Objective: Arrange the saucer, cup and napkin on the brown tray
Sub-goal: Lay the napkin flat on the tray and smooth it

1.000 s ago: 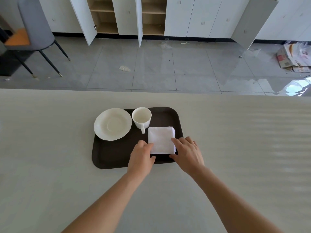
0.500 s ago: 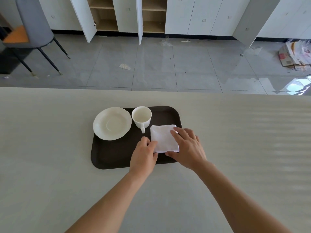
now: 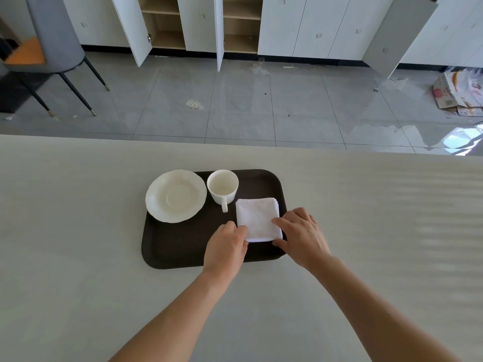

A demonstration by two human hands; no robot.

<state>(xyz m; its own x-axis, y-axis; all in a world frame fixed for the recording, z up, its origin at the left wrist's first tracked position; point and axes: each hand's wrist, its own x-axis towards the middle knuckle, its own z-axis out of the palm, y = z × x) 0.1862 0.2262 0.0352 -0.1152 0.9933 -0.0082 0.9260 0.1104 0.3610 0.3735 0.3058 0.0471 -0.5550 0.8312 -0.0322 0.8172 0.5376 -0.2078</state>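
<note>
The napkin (image 3: 258,220) lies folded flat on the tray (image 3: 180,246), at about 3 o'clock from the tray's middle, just below and right of the cup (image 3: 222,188) (handle pointing toward the person). The saucer (image 3: 176,195) sits at 10 o'clock, overhanging the tray's left rim and close beside the cup. The left hand (image 3: 226,249) curls loosely against the napkin's near-left corner; the right hand (image 3: 303,235) rests spread fingers on its right edge. Neither hand lifts it.
</note>
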